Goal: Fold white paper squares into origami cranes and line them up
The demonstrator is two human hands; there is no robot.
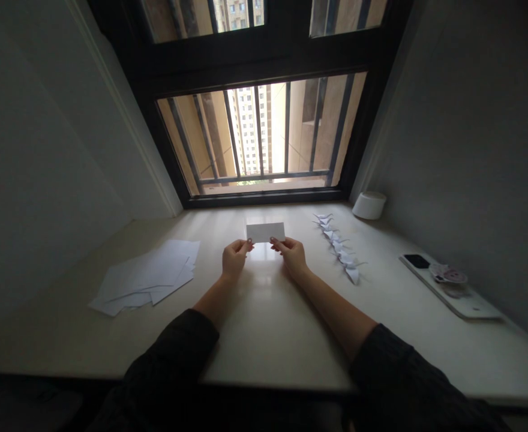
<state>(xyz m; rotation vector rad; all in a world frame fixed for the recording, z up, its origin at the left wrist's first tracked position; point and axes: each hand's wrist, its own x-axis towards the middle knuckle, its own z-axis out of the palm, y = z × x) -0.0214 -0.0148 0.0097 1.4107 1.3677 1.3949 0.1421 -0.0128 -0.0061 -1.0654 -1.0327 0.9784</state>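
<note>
A small rectangular sheet of paper is held up between my two hands, just above the white sill. My left hand pinches its lower left corner between thumb and fingers. At the lower right corner, my right hand grips it the same way. The paper looks flat and greyish against the window light; whether it is folded I cannot tell. To the right of my right hand, a row of several folded paper cranes runs along the sill.
Loose white sheets lie in an overlapping pile on the left. On the right are a phone with a round grip on its back and a small white container by the wall. A dark-framed window bounds the far side.
</note>
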